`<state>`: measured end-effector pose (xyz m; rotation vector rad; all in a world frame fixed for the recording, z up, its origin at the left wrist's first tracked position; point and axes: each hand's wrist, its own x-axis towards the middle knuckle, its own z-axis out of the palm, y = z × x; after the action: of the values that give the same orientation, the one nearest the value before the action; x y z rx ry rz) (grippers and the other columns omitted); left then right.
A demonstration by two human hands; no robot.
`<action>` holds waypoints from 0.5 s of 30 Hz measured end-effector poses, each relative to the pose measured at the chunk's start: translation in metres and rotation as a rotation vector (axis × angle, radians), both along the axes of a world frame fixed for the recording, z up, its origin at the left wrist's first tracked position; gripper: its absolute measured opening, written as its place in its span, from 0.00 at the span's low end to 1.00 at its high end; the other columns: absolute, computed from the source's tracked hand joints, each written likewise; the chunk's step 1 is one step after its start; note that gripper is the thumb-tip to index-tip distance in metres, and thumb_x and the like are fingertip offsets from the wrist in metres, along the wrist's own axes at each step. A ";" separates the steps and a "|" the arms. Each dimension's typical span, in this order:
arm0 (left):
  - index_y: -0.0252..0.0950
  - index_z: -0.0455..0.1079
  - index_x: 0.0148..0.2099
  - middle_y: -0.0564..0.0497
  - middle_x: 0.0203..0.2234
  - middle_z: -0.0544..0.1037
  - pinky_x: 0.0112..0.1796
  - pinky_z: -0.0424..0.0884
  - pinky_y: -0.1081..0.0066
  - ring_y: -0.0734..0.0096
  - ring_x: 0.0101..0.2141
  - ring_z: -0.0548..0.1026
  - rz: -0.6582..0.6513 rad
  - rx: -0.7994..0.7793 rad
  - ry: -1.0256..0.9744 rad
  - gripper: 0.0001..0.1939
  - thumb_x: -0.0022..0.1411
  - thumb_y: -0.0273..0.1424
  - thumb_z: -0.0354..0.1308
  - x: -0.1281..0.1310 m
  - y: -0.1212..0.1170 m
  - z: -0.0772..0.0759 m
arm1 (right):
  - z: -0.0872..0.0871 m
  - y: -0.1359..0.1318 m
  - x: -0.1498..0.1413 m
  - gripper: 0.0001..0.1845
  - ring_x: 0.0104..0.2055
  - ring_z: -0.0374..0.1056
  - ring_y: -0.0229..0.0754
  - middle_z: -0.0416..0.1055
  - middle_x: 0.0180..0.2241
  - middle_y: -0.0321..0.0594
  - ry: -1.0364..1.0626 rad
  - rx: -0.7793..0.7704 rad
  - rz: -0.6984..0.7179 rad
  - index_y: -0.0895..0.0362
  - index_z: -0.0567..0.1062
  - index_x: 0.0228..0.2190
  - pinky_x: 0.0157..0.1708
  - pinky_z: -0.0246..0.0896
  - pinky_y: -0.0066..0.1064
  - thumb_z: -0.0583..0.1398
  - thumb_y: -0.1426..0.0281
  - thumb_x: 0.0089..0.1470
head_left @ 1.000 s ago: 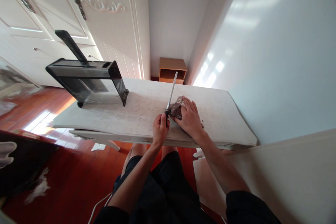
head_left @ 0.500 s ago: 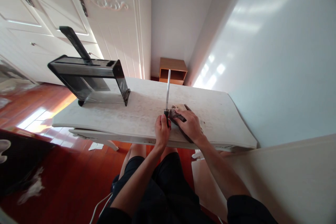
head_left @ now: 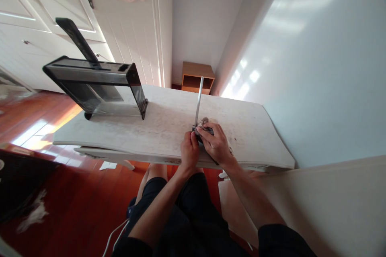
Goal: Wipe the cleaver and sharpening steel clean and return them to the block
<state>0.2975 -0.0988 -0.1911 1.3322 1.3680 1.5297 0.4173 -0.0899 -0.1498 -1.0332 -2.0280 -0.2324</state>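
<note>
My left hand point(head_left: 189, 151) is closed round the dark handle of a long metal sharpening rod point(head_left: 198, 100), which points up and away over the white table point(head_left: 157, 128). Right beside it, my right hand point(head_left: 216, 144) pinches a dark crumpled cloth point(head_left: 204, 125) against the base of the rod, just above the handle. Both hands sit near the table's front edge, touching each other.
A black knife block point(head_left: 93, 84) with one dark knife handle sticking up stands at the table's left. A small wooden shelf point(head_left: 197, 78) sits on the floor beyond the table. White cupboard doors at left, a pale wall at right, red wood floor below.
My right hand has gone from lying flat on the cloth to gripping it and drawing it down to the rod's base. The rod has tilted a little from side to side.
</note>
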 end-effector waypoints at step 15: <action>0.36 0.60 0.30 0.56 0.16 0.61 0.18 0.54 0.76 0.79 0.16 0.56 -0.187 -0.187 -0.401 0.26 0.67 0.54 0.50 -0.010 0.011 -0.001 | -0.002 0.016 -0.015 0.05 0.40 0.68 0.43 0.71 0.33 0.43 0.201 -0.152 -0.112 0.57 0.74 0.30 0.43 0.66 0.35 0.60 0.76 0.57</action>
<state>0.2874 -0.0874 -0.1920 0.9463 1.0711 1.4100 0.4024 -0.0742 -0.1518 -1.2164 -1.8297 -0.0307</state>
